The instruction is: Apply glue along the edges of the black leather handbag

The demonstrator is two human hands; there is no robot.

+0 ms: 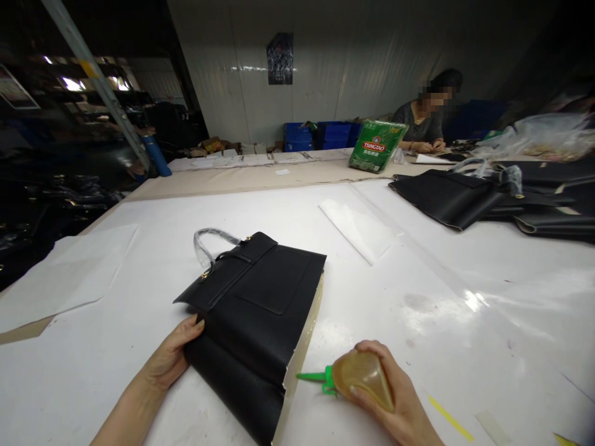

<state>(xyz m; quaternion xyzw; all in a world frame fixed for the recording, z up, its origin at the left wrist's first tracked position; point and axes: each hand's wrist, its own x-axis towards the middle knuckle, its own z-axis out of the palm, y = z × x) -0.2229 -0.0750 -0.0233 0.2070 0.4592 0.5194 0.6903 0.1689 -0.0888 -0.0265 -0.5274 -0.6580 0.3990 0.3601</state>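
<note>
A black handbag panel (260, 316) with a flap and a plastic-wrapped handle (216, 234) is on the white table. My left hand (179, 347) grips its left edge, thumb on top and fingers hidden beneath. My right hand (395, 390) is wrapped around a squeeze bottle (360, 378) of amber liquid, tilted on its side. The bottle's green nozzle (312, 376) points left, its tip at the pale raw edge (300, 353) along the bag's right side. Whether liquid is coming out cannot be made out.
More black leather pieces (455, 195) are piled at the right. White sheets lie at left (69, 272) and centre (357, 229). A green Tsingtao box (377, 146) stands at the back, near a seated person (425, 118). Yellow strips (450, 418) lie at the front right.
</note>
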